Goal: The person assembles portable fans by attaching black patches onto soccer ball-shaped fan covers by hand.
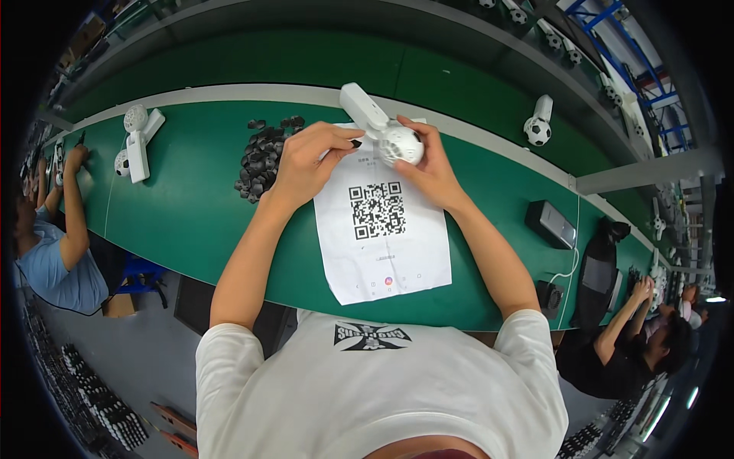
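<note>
My right hand wraps the round head of a white handheld fan, fingers curled shut on it; my left hand pinches a small black part at the fan's face. Beneath both hands, a printed white sheet lies on the green workbench. Left of my left hand sits a heap of black parts. Co-workers sit at either end.
</note>
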Motion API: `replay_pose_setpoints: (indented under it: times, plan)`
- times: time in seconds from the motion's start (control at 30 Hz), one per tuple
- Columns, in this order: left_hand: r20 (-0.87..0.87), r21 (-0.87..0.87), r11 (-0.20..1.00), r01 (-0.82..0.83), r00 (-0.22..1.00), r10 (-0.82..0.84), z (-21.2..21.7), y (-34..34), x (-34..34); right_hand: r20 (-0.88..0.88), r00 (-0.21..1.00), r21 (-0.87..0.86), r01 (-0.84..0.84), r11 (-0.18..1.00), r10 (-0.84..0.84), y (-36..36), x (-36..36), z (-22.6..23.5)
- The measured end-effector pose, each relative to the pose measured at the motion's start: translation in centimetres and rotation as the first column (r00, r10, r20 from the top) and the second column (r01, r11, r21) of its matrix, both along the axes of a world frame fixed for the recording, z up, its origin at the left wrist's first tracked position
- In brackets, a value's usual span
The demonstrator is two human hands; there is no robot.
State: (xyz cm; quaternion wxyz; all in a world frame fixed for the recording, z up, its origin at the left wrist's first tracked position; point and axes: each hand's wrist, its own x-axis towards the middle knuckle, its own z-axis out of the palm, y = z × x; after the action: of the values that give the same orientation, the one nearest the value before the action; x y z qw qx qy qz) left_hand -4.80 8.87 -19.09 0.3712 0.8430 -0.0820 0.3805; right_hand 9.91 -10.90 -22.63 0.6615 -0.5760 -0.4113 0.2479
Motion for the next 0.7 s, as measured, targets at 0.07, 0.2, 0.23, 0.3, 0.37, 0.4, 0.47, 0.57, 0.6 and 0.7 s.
replay_pose_setpoints:
  times: [0.07,0.2,0.23,0.3,0.37,0.4,0.47,0.57,0.6,0.7]
  plan:
    - [0.042,0.069,0.998,-0.009,0.999,0.006,0.6,-0.3,0.2,0.102,0.994,-0.22,-0.006,0.975,0.029,0.1,-0.5,0.8]
    - [0.059,0.127,0.991,-0.036,0.998,0.029,0.1,-0.5,0.0,0.048,0.992,-0.316,-0.094,0.944,0.115,0.0,-0.2,2.2]
    - [0.059,0.191,0.981,-0.035,0.998,0.025,0.0,-0.3,0.1,0.042,0.993,-0.316,-0.089,0.945,0.107,-0.1,0.0,1.8]
    - [0.069,0.22,0.975,-0.039,0.997,0.024,-0.1,-0.4,0.4,-0.001,0.991,-0.208,-0.134,0.969,0.137,-0.2,0.2,1.3]
    - [0.082,0.249,0.967,-0.048,0.996,0.028,-0.2,-0.5,0.6,0.024,0.991,-0.174,-0.128,0.976,0.134,-0.3,0.4,1.2]
    - [0.048,0.233,0.971,-0.061,0.998,0.051,-0.5,-0.7,0.7,0.052,0.989,-0.14,-0.127,0.982,0.136,-0.3,0.5,1.2]
    - [0.01,0.219,0.974,-0.066,0.998,0.065,-0.3,-0.9,0.7,0.108,0.979,-0.13,-0.16,0.978,0.175,-0.4,0.8,1.1]
    - [-0.042,0.427,0.902,-0.059,0.995,0.086,0.1,-1.3,0.2,0.235,0.944,-0.139,-0.203,0.969,0.231,-0.4,0.7,1.6]
    - [-0.056,0.448,0.893,-0.042,0.996,0.075,0.1,-1.2,0.2,0.308,0.919,-0.155,-0.209,0.966,0.248,-0.3,0.5,1.9]
    - [-0.061,0.489,0.872,-0.025,0.996,0.063,-0.1,-1.3,-0.1,0.254,0.932,-0.171,-0.219,0.961,0.258,-0.2,0.5,1.8]
